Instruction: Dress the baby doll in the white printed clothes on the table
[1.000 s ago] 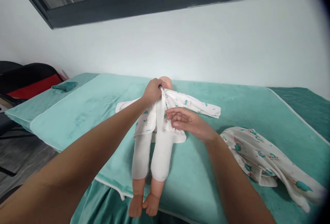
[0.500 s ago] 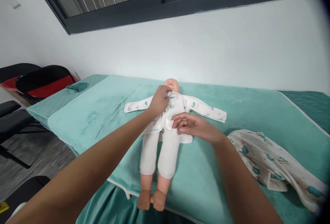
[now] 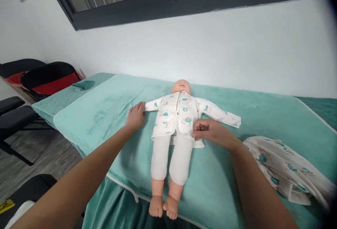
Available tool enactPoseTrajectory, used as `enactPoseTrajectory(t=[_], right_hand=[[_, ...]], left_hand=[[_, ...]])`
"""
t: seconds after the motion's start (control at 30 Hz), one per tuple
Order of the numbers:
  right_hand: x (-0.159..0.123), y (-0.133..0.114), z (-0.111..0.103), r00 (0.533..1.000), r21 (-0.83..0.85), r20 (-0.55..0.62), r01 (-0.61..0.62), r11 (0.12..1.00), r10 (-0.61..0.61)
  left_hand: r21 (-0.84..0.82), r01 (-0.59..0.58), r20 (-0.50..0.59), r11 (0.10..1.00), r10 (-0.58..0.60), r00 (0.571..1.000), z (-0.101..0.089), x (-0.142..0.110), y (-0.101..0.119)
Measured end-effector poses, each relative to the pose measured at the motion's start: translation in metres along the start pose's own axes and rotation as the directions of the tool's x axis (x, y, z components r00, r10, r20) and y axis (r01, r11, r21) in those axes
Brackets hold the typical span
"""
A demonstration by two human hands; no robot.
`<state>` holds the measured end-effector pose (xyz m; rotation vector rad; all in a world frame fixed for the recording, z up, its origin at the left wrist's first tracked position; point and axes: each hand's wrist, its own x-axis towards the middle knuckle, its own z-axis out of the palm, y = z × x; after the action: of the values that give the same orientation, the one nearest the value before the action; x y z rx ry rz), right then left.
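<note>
A baby doll [image 3: 181,85] lies on its back on the bed, head toward the wall and bare feet toward me. It wears white trousers [image 3: 160,157] and a white printed baby jacket [image 3: 171,116], whose front edges meet at the middle. The sleeves spread out to both sides. My left hand [image 3: 136,116] lies over the end of the left sleeve, fingers stretched out and covering the cuff. At the jacket's lower right side, my right hand [image 3: 207,130] is closed, with thumb and fingertips pinched at the edge of the cloth.
A second white printed garment [image 3: 286,165] lies crumpled at the right on the green bed cover [image 3: 218,183]. Black and red chairs [image 3: 51,78] stand at the left. A white wall [image 3: 210,53] and a dark window frame [image 3: 126,13] bound the far side.
My left hand has moved from the doll's chest out to the left sleeve end. My right hand's fingers have curled closer at the jacket edge. The view has shifted slightly.
</note>
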<state>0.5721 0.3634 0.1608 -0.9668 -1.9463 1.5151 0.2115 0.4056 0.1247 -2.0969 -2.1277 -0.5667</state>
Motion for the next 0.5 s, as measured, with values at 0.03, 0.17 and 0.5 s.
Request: enactPoseTrajectory(t=[0.03, 0.17, 0.5], right_hand=[[-0.001, 0.001, 0.0, 0.999, -0.033, 0.027, -0.03, 0.999, 0.031], [-0.002, 0.003, 0.0, 0.986, -0.194, 0.084, -0.123, 0.973, 0.141], [-0.004, -0.008, 0.026, 0.996, -0.321, 0.036, -0.068, 0.944, 0.084]], left_hand=[[0.035, 0.022, 0.006, 0.999, -0.022, 1.0, 0.003, -0.001, -0.012], [0.06, 0.04, 0.003, 0.997, -0.04, 0.999, 0.009, 0.004, -0.032], [0.059, 0.125, -0.07, 0.99, -0.12, 0.99, 0.022, 0.033, -0.039]])
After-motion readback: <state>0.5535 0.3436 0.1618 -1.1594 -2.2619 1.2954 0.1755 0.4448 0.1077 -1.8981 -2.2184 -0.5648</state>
